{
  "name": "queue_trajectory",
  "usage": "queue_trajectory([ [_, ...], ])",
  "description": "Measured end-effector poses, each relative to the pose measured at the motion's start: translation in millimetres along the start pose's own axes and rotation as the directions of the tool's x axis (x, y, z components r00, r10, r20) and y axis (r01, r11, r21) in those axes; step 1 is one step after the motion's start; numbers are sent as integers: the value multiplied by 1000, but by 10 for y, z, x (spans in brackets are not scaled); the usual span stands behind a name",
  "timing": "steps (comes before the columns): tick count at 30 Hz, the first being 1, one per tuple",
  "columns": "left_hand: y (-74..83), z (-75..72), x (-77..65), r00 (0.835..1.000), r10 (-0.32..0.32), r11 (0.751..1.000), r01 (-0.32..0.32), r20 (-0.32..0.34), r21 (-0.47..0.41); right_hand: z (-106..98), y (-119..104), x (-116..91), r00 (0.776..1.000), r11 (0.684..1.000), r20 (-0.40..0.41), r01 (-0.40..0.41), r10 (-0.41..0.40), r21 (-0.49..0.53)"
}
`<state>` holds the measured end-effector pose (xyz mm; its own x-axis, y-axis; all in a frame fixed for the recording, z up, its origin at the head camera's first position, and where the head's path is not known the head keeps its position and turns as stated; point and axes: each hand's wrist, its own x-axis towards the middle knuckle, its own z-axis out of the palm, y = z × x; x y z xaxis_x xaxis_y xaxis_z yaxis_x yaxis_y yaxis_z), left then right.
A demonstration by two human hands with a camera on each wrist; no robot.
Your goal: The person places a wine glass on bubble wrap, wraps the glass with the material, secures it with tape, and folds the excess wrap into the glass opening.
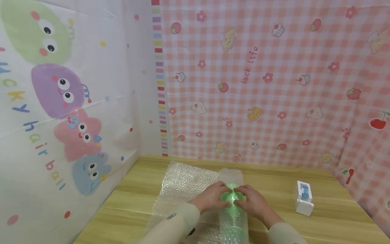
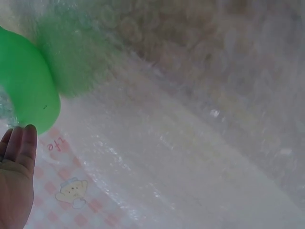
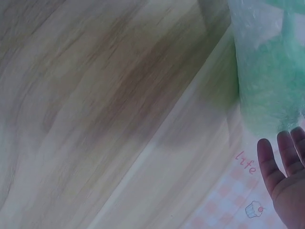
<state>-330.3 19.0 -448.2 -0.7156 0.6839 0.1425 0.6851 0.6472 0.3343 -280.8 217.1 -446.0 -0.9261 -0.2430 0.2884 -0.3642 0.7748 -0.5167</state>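
Observation:
A green rounded object (image 1: 233, 213) lies inside a roll of clear bubble wrap, narrower in its middle; its exact kind cannot be told through the film. The flat part of the bubble wrap (image 1: 186, 183) spreads to the left on the table. My left hand (image 1: 211, 197) holds the roll's left side near its far end, thumb nearer and fingers farther. Opposite it, my right hand (image 1: 255, 202) holds the right side in the same way. In the left wrist view, the fingertips touch a bare-looking green end (image 2: 38, 76). The right wrist view has fingertips (image 3: 285, 138) against the wrapped side.
At the right of the wooden table (image 1: 274, 183) stands a small white box-like thing (image 1: 304, 200) with a blue piece on top. A cartoon-printed sheet (image 1: 106, 84) hangs on the left. A pink checked cloth (image 1: 259, 95) covers the back and right.

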Motion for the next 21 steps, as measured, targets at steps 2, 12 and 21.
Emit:
queue_trajectory([
  [2,-8,2,-9,1000,-2,1000,2,-6,-7,11,-27,0,1000,1000,-4,-2,2,-13],
  [12,-17,17,-47,991,121,988,-115,-50,103,27,-59,1,1000,998,-18,7,-8,-56],
  [21,-6,25,-28,994,105,986,-99,-38,134,30,-67,-9,999,998,-30,-11,9,-69],
])
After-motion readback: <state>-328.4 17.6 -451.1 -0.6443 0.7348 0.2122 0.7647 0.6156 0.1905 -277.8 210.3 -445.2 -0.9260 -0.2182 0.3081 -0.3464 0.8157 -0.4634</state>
